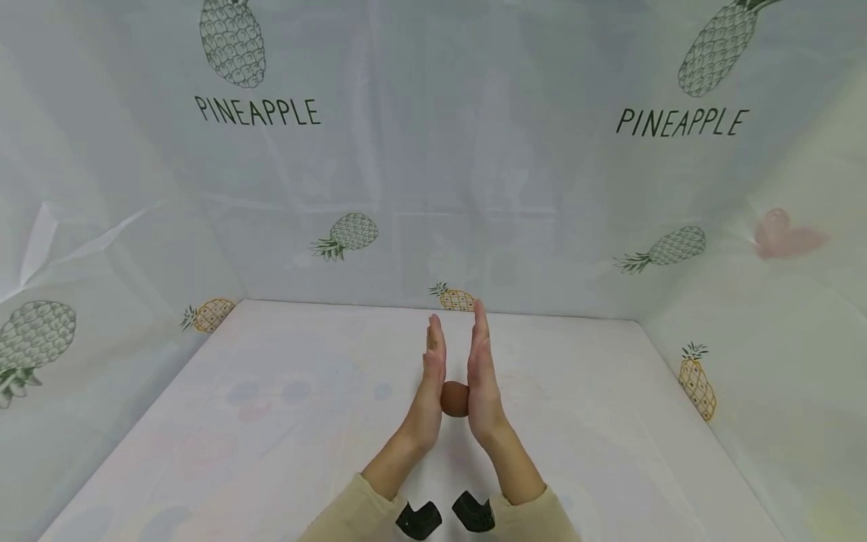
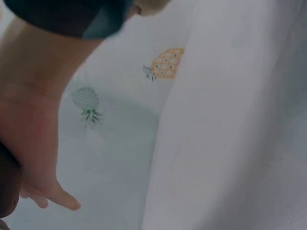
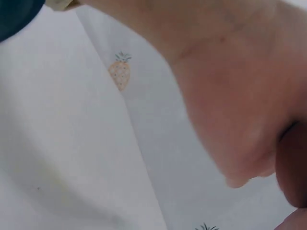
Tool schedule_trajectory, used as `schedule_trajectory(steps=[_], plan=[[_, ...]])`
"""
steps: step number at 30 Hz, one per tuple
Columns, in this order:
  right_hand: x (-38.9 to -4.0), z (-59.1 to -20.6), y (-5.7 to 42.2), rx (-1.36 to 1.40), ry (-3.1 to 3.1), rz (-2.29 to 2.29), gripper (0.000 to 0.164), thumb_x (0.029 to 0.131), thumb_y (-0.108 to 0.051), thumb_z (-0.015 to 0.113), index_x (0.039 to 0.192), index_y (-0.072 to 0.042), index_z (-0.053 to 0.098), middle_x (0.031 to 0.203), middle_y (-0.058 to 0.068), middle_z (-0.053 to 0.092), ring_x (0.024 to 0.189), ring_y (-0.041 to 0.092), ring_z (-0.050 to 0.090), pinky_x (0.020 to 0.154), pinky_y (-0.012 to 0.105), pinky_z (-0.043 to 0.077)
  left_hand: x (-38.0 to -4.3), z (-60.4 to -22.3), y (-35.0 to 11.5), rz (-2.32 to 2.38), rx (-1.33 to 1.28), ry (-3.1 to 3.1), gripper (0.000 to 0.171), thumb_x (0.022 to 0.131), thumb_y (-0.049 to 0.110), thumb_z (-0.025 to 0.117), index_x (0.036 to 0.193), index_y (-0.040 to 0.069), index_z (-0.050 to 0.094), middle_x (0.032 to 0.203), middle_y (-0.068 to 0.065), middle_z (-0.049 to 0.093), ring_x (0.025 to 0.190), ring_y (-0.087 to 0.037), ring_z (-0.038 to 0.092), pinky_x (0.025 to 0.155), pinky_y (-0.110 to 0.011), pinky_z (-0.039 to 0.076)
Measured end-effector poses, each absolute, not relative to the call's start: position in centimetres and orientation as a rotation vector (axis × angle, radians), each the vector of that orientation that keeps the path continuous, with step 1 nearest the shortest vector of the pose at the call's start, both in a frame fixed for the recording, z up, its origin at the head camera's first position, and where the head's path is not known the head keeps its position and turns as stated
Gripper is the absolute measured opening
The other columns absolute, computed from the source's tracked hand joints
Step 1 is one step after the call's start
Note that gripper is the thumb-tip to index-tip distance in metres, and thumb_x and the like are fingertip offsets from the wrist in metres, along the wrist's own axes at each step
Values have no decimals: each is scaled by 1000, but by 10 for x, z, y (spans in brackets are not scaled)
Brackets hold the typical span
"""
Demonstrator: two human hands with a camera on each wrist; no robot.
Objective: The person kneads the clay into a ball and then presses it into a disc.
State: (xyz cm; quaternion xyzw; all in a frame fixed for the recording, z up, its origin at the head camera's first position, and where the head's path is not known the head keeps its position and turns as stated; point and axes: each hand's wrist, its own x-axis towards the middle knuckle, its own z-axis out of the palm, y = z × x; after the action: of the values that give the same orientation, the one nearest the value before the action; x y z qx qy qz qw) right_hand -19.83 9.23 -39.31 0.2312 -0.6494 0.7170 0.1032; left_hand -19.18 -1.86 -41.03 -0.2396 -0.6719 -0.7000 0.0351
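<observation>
Left hand (image 1: pixel 427 395) and right hand (image 1: pixel 484 391) face each other, fingers straight, brown ball (image 1: pixel 454 399) between their near ends over the table (image 1: pixel 271 452); probably a palm-rolling step, next move needs even pressure, though wrist views crop the contact.

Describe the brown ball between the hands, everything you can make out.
The brown ball is small, plain and nearly round, one piece with no separate parts visible. Its surface looks matte and mostly smooth, perhaps like clay, though the material cannot be confirmed. It sits between the facing palms, near their lower part, touched by the left hand on one side and the right hand on the other. Both wrist views show it darker and cut off by the picture's edge.
</observation>
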Motion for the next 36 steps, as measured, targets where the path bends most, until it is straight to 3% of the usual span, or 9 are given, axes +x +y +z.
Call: schedule_trajectory(steps=[8, 16, 21, 28, 36], plan=[[-201, -402, 91, 657, -1995, 2219, 61, 112, -54, 1, 170, -37, -6, 176, -17, -12, 164, 22, -11, 128, 63, -11, -185, -401, -23, -2105, -835, -1936, 72, 108, 65, -1, 168, 30, -18, 174, 13, -26, 159, -12, -27, 122, -64, -23], [-194, -407, 82, 770, -2082, 2369, 66, 109, -65, 1, 169, -40, -9, 175, -13, -17, 164, 30, -13, 128, 62, -12, -193, -396, -34, -2063, -696, -1904, 75, 106, 70, 3, 166, 34, -25, 171, 18, -30, 157, -15, -34, 120, -67, -25], [-190, -405, 77, 816, -2065, 2403, 67, 110, -65, 1, 170, -38, -10, 176, -11, -16, 164, 29, -11, 129, 60, -9, -201, -395, -41, -2081, -577, -1897, 73, 106, 70, 2, 165, 37, -24, 172, 16, -29, 157, -10, -31, 121, -65, -24], [-187, -398, 76, 838, -2039, 2335, 68, 110, -63, -1, 170, -34, -11, 175, -13, -17, 163, 26, -16, 128, 62, -12, -208, -399, -45, -2003, -467, -1972, 73, 110, 61, 6, 166, 26, -25, 172, 10, -31, 158, -18, -33, 122, -59, -27], [-187, -391, 79, 837, -1998, 2212, 66, 111, -58, -1, 170, -30, -11, 175, -16, -16, 162, 17, -19, 124, 65, -17, -206, -407, -37, -1936, -424, -2057, 76, 110, 64, 6, 166, 22, -23, 173, 8, -29, 160, -20, -29, 123, -60, -25]])
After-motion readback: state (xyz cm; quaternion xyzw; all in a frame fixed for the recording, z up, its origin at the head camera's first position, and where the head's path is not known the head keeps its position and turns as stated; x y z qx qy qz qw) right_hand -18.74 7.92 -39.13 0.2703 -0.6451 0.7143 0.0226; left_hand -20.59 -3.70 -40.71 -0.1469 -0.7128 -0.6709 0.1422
